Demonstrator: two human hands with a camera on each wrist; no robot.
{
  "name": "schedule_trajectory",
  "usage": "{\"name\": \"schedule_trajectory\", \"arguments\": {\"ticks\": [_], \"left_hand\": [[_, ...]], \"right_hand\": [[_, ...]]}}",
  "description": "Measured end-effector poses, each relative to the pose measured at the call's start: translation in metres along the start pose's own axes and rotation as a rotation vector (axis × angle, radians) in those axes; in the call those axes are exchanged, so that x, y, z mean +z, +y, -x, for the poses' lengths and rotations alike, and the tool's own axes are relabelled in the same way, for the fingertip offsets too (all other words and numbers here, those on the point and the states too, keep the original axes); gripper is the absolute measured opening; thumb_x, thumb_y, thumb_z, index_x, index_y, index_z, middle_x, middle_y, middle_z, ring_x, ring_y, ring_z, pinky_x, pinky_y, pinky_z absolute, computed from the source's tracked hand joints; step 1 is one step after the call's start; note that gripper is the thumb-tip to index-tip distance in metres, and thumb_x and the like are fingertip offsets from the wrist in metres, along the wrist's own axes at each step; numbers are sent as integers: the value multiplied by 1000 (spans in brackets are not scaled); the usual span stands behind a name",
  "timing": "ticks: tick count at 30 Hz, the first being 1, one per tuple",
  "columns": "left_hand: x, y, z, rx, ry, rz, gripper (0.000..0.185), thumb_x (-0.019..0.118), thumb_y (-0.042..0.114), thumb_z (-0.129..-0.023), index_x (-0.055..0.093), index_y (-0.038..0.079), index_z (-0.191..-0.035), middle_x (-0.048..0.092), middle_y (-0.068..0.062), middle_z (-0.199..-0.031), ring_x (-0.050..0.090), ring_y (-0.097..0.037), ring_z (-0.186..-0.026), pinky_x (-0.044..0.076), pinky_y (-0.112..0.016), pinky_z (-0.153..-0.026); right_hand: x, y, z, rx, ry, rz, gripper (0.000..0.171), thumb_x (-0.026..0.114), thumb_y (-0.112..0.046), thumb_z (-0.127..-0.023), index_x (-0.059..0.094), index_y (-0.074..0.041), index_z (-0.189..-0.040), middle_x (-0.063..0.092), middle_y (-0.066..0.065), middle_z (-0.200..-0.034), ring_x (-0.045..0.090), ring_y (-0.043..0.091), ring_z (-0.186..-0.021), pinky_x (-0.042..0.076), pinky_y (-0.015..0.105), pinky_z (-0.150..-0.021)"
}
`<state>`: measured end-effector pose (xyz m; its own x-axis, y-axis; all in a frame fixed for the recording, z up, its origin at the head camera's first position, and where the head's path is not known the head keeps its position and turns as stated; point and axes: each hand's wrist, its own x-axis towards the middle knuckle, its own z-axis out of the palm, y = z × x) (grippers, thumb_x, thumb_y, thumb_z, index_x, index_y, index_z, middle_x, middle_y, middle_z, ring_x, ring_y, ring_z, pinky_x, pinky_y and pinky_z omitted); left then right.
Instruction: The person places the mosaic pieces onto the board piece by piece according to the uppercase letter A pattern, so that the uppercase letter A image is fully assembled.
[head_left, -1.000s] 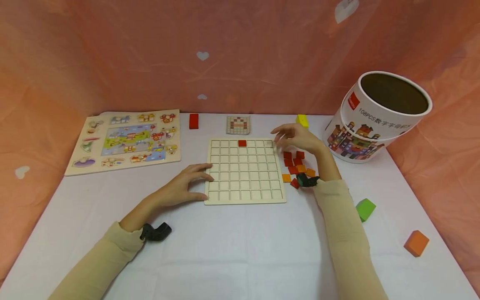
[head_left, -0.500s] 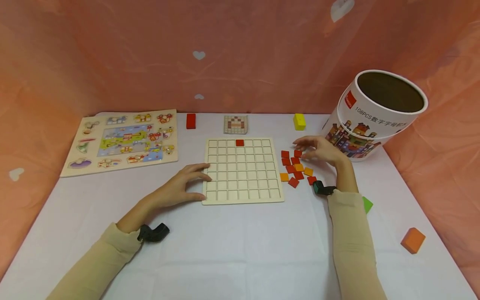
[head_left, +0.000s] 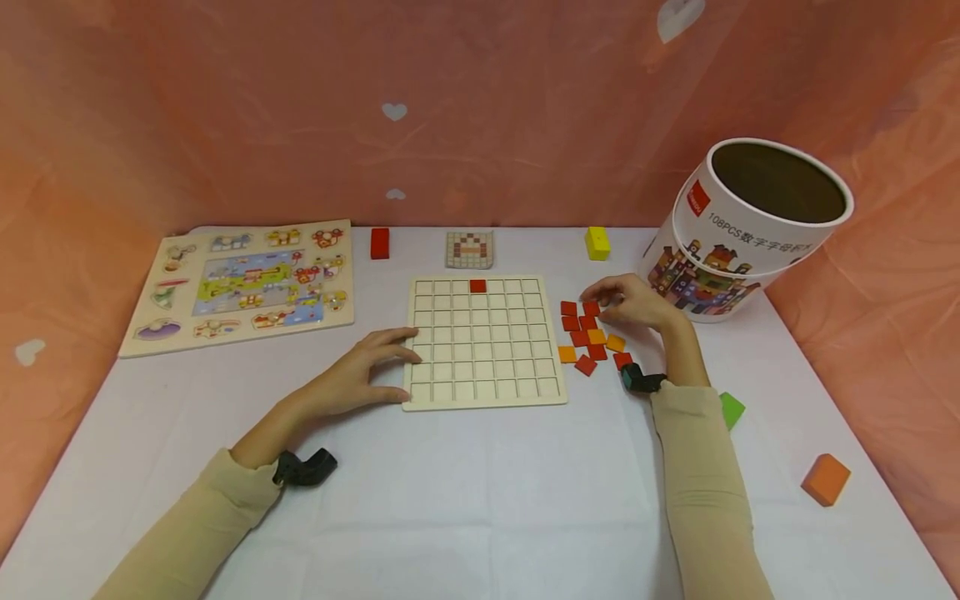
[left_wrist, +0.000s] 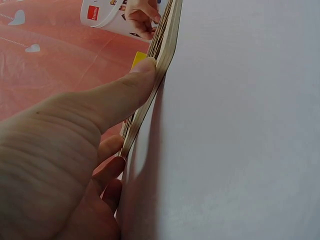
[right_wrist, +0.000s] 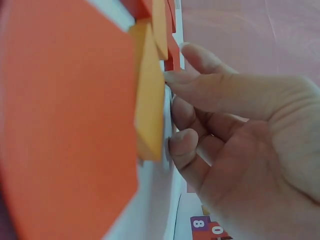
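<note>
A pale wooden grid board (head_left: 483, 392) lies mid-table with one red tile (head_left: 477, 286) set in its top row. My left hand (head_left: 397, 362) rests flat on the board's left edge; in the left wrist view the left hand (left_wrist: 125, 115) presses its thumb against the board's side (left_wrist: 160, 55). To the right of the board lie several loose red and orange tiles (head_left: 588, 340). My right hand (head_left: 597, 305) is curled over their far end and pinches a red tile (head_left: 591, 309). In the right wrist view the right hand (right_wrist: 175, 107) has a fingertip on that red tile (right_wrist: 172, 57), beside an orange tile (right_wrist: 150, 110).
A white cardboard tub (head_left: 742, 242) leans at the back right. A pattern card (head_left: 469, 249), a red block (head_left: 379, 242) and a yellow block (head_left: 597, 242) lie behind the board. A peg puzzle (head_left: 240, 283) is at the left. A green block (head_left: 731, 408) and an orange block (head_left: 825, 479) sit at the right.
My right hand came off the board's top right corner, dropped onto the loose tiles and curled its fingers round one. The left hand stayed on the board's edge.
</note>
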<state>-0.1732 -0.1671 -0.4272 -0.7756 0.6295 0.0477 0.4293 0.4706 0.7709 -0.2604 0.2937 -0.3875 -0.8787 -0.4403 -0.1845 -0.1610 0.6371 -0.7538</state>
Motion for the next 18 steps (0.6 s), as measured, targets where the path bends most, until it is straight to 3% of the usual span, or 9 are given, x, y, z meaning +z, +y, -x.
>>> {"name": "schedule_trajectory", "arguments": {"ticks": [4,10,15,18], "left_hand": [[0,0,-1,1,-1,0,44,84,24,-82,67,15,-122,34,-9,-158,23,-33,-147,21,-60,-114],[1,0,-2,4,2,-4,43,83,23,-82,67,14,-121,34,-9,-158,23,-34,-147,21,-59,-115],[1,0,0,5,5,-9,43,84,23,-82,67,14,-121,35,-10,-157,23,-34,-147,21,-59,-114],[1,-1,-1,7,7,-9,43,84,23,-82,67,15,-121,35,-10,-157,24,-34,-147,21,-60,-114]], "right_hand": [[0,-4,1,19,14,14,33,64,8,-86,65,10,-119,64,26,-118,52,33,-100,45,30,-84],[0,-9,-4,17,64,10,23,63,2,-92,67,8,-114,65,23,-110,53,30,-96,48,22,-77],[12,-26,-28,-52,95,-11,22,65,-3,-93,68,6,-113,64,20,-104,54,28,-88,48,23,-71],[27,-45,-49,-108,65,-33,20,65,0,-92,67,7,-111,65,18,-102,54,25,-82,46,25,-69]]}}
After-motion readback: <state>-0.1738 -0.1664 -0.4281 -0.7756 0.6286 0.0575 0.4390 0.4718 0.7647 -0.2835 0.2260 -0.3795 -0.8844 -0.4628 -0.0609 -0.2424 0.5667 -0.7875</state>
